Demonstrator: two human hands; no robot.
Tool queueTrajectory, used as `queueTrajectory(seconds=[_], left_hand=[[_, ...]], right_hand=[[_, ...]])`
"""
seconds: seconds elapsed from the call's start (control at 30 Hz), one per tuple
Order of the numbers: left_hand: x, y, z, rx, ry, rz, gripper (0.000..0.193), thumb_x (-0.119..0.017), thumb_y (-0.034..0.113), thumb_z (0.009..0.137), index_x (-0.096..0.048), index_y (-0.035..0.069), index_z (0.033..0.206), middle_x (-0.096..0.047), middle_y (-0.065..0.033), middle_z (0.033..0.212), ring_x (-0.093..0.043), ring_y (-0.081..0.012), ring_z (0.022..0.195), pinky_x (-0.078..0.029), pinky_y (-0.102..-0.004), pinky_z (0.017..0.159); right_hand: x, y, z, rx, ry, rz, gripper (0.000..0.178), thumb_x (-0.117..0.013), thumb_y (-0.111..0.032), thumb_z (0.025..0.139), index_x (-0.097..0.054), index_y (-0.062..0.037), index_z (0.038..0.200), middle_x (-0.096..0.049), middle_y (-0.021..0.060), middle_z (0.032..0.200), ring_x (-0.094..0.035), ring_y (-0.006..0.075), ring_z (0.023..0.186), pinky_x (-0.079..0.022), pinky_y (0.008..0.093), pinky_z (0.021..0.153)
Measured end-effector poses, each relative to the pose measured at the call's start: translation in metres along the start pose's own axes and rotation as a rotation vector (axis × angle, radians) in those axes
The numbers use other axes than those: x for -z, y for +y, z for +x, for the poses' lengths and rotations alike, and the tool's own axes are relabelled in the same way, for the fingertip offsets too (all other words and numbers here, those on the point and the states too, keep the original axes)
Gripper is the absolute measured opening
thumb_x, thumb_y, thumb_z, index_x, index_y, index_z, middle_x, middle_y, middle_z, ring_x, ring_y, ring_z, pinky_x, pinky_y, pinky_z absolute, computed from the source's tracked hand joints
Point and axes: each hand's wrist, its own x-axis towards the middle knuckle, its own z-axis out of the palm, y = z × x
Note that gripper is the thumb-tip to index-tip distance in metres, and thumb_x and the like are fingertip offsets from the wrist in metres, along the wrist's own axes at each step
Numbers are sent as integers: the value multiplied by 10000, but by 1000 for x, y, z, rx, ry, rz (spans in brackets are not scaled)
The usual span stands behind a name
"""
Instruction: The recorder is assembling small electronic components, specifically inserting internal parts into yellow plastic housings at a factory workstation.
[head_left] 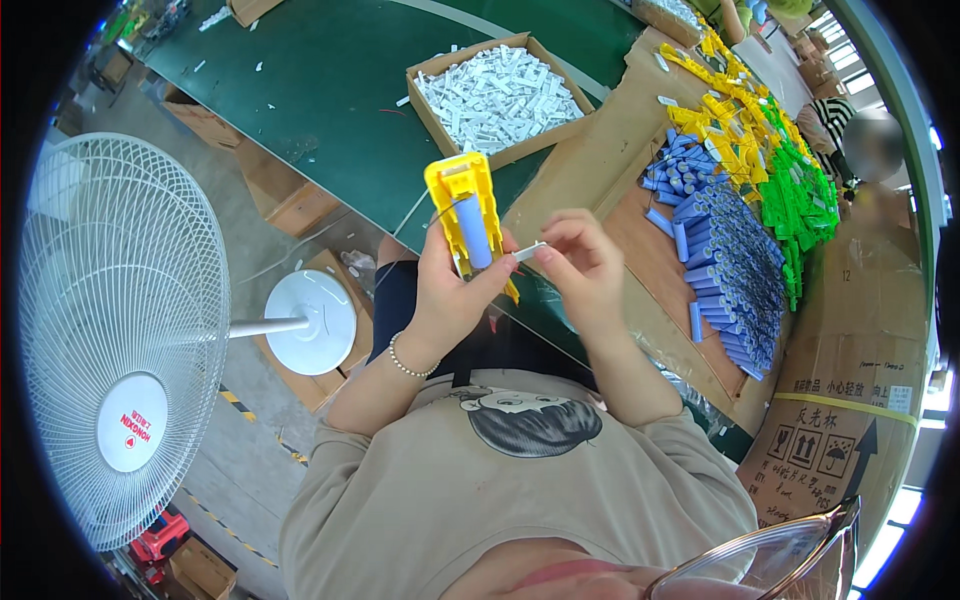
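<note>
My left hand (441,303) is wrapped round a yellow plastic housing (459,178), which stands tilted with its open side toward me. Inside the housing lies a blue cylindrical battery cell (473,233). Just to its right, my right hand (588,275) pinches a small white plastic strip (529,251) between thumb and finger. The strip's other end reaches the tip of my left thumb. Beyond both hands, a shallow cardboard box (545,148) holds many similar white pieces (495,95).
Blue battery cells (735,265) are heaped on cardboard at right, with yellow housings (715,115) and green housings (800,190) behind them. A large carton (850,330) stands at far right, a white fan (130,330) at left. Other people are at the back right.
</note>
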Motion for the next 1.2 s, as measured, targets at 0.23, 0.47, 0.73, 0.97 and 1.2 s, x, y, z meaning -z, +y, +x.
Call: queueTrajectory(seconds=[0.23, 0.47, 0.73, 0.97, 1.2], left_hand=[[1, -13, -2, 55, -172, 290, 518, -625, -6, 809, -380, 19, 1265, -582, -92, 1002, -594, -135, 879, -507, -292, 764], [-14, -11, -16, 379, -325, 171, 523, -518, 112, 928, -278, 16, 1383, -552, -85, 1027, -576, -115, 854, -514, -266, 721], [-3, -7, -11, 324, -466, 324, 526, -527, 146, 926, -286, -5, 1368, -565, -84, 966, -572, -119, 790, -506, -266, 714], [14, -16, 5, 260, -577, -255, 632, -506, 281, 945, -243, -21, 1434, -498, -115, 1250, -490, -149, 1119, -390, -322, 971], [36, -54, 9, -282, 111, 240, 446, -527, 66, 804, -430, -18, 1231, -503, -144, 1152, -515, -244, 1042, -399, -358, 930]], right_hand=[[36, -30, 9, -5, -438, -608, 119, -709, -99, 776, -669, 8, 744, -590, 21, 626, -541, 122, 605, -414, 280, 553], [32, -6, 9, -146, 9, -141, 155, -674, -122, 840, -687, 26, 798, -603, -7, 629, -491, 32, 601, -382, 237, 526], [38, -43, 27, -384, -194, -850, 213, -676, -190, 827, -681, 22, 855, -604, 71, 622, -504, 69, 557, -407, 263, 518], [73, -26, 62, -187, -398, -217, 212, -640, -123, 850, -667, -4, 1023, -666, 6, 859, -561, 45, 677, -453, 210, 580], [138, 5, 232, -572, 154, 178, 301, -551, -77, 880, -525, 43, 1156, -616, 159, 1068, -640, 252, 885, -543, 338, 816]])
